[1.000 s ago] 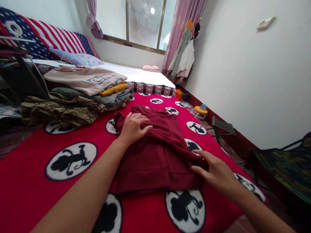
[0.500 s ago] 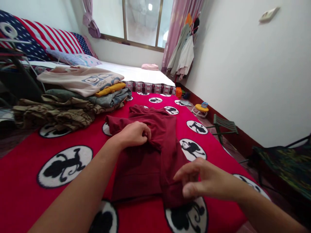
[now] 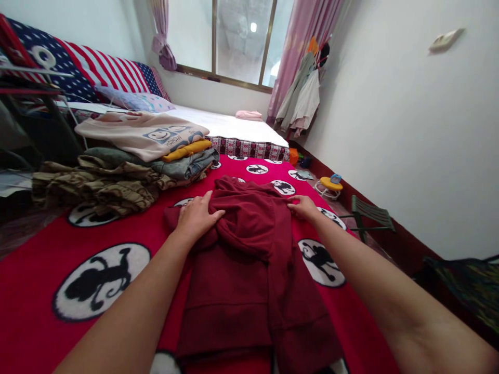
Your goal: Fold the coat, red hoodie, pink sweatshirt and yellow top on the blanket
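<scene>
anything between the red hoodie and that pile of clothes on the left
Nothing visible stands in the way. Only a strip of the red monkey-print blanket separates the dark red hoodie from the pile of folded clothes. Your left hand rests on the hoodie, on that side.

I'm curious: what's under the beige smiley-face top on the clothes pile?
A yellow garment, bluish denim and camouflage clothing lie beneath the beige top. Anything further inside the pile is covered, so it cannot be seen.
</scene>
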{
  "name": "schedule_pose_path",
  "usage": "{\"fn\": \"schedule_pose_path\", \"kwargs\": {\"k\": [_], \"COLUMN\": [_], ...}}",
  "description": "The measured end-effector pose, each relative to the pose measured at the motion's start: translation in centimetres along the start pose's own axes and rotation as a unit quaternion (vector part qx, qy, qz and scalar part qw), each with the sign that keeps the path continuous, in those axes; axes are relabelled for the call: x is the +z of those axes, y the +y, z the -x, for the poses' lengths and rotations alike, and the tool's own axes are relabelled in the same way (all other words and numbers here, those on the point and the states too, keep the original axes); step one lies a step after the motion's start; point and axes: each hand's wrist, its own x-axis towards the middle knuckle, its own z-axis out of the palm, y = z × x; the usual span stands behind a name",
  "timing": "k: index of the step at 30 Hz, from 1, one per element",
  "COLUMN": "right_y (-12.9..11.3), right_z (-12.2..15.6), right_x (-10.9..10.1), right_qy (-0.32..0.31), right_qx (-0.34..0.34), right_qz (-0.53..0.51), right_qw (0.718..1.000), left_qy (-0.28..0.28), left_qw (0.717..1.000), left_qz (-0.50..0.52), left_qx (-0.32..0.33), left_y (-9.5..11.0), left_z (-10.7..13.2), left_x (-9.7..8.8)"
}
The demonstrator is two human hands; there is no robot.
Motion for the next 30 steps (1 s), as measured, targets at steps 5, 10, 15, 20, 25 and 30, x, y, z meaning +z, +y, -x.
{"fn": "schedule_pose_path", "kwargs": {"k": [5, 10, 15, 20, 25, 30], "right_y": [-1.6, -4.9, -5.6, -4.3, -3.2, -6.3], "right_z": [-2.7, -5.2, -5.2, -3.2, -0.1, 2.3], "right_x": [-1.0, -0.6, 2.1, 5.0, 6.4, 5.1], "right_qy": [0.049, 0.157, 0.137, 0.082, -0.070, -0.162], "right_qx": [0.033, 0.017, 0.023, 0.004, -0.114, -0.082], "right_qz": [0.080, 0.194, 0.250, 0.203, 0.161, 0.286], "right_qw": [0.995, 0.968, 0.958, 0.976, 0.978, 0.941], "left_qy": [0.035, 0.123, 0.126, 0.111, 0.115, 0.098], "left_qw": [0.999, 0.991, 0.989, 0.988, 0.990, 0.992], "left_qz": [0.024, 0.060, 0.082, 0.095, 0.079, 0.075], "left_qx": [0.005, -0.010, -0.008, -0.056, -0.035, -0.023], "left_y": [0.1, 1.1, 1.0, 0.9, 0.8, 0.5], "left_z": [0.4, 1.1, 1.4, 1.1, 1.1, 1.4], "left_x": [0.3, 0.4, 0.9, 0.9, 1.1, 1.3]}}
